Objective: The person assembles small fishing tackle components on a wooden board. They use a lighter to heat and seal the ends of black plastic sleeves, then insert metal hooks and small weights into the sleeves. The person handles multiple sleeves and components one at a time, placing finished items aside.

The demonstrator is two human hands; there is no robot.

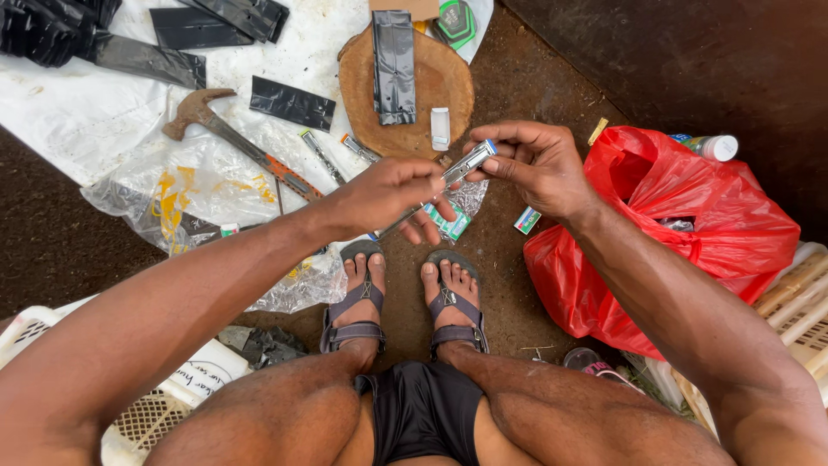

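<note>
The right hand (535, 168) is pinching the upper end of a slim metal blade tool (461, 168); the left hand (392, 194) is gripping its lower end. Above the sandalled feet (401, 298), a slipping pinch risks cutting fingers.

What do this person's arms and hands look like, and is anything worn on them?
Both arms are bare up to the edge of the picture: no sleeves, gloves, watch or rings show. The left hand and right hand have short nails. Lower down, dark shorts and grey strapped sandals show.

One hammer (226, 138), one red bag (690, 216), two sandals (355, 302).
</note>
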